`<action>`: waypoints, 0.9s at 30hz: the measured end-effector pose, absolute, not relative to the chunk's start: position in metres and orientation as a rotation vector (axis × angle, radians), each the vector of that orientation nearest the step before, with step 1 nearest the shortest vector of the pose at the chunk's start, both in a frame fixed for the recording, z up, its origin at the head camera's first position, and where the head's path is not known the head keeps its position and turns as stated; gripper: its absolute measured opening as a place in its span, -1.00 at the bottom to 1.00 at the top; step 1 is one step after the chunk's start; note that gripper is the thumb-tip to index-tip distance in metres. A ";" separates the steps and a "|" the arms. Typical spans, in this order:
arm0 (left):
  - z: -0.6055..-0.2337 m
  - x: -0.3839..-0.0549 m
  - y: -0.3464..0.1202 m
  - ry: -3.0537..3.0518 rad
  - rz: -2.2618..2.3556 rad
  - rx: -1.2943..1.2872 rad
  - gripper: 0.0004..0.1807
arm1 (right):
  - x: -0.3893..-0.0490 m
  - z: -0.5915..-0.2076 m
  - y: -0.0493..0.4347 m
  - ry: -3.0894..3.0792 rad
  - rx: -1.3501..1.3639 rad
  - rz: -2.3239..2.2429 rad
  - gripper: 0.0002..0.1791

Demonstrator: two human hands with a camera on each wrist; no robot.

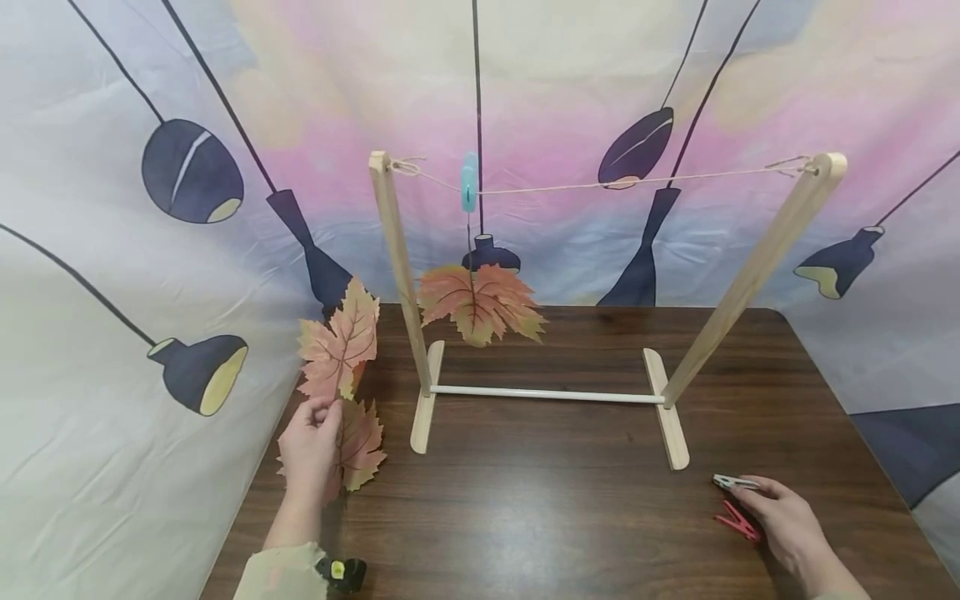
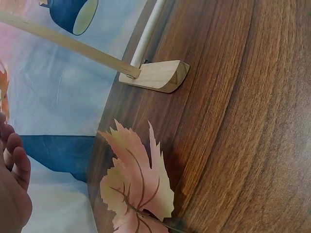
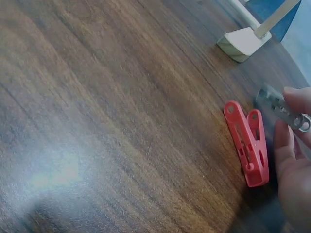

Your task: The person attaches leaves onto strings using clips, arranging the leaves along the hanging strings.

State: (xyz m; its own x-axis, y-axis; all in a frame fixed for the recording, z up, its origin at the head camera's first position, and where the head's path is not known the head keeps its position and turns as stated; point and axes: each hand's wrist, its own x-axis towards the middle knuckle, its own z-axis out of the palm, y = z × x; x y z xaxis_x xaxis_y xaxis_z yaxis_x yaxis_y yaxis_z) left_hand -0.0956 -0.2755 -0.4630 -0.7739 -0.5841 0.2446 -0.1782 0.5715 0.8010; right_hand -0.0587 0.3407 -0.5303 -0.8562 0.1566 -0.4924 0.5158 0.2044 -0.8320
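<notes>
My left hand (image 1: 309, 442) pinches an orange-pink artificial maple leaf (image 1: 341, 342) by its stem end and holds it up at the left of the wooden stand. Below that hand a second maple leaf (image 1: 362, 446) lies on the table; the left wrist view shows this leaf (image 2: 141, 184) close up. At the right, my right hand (image 1: 787, 521) pinches a pale grey clothespin (image 1: 735, 482) between thumb and fingers. Beside it a red clothespin (image 3: 247, 145) rests on the tabletop. A light blue clothespin (image 1: 469, 179) on the string (image 1: 570, 188) carries a third leaf (image 1: 480, 304) by its stem.
The wooden stand has a left post (image 1: 401, 275), a right post (image 1: 757, 275) and a white crossbar (image 1: 547, 394) low between its feet. It stands on a dark brown wooden table (image 1: 540, 508). Behind hangs a cloth backdrop (image 1: 555, 83) printed with lamps. A black strap is round the left wrist.
</notes>
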 end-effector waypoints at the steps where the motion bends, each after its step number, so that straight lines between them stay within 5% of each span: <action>1: -0.463 -0.096 -0.276 -2.314 -1.100 0.606 -0.78 | -0.059 -0.530 0.341 2.201 0.615 -1.664 -0.25; 27: -0.418 -0.096 -0.262 -2.232 -1.069 0.381 -0.84 | -0.061 -0.525 0.323 2.304 0.705 -1.793 -0.43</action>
State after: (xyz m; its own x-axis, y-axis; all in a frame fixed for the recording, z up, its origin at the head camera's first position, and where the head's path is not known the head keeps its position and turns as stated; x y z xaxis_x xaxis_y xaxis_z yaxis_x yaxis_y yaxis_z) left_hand -0.0965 -0.2624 -0.4178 -0.7617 -0.4987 0.4137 0.0101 0.6293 0.7771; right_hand -0.0609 0.3232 -0.5254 -0.8809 0.2761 -0.3844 0.4405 0.1813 -0.8793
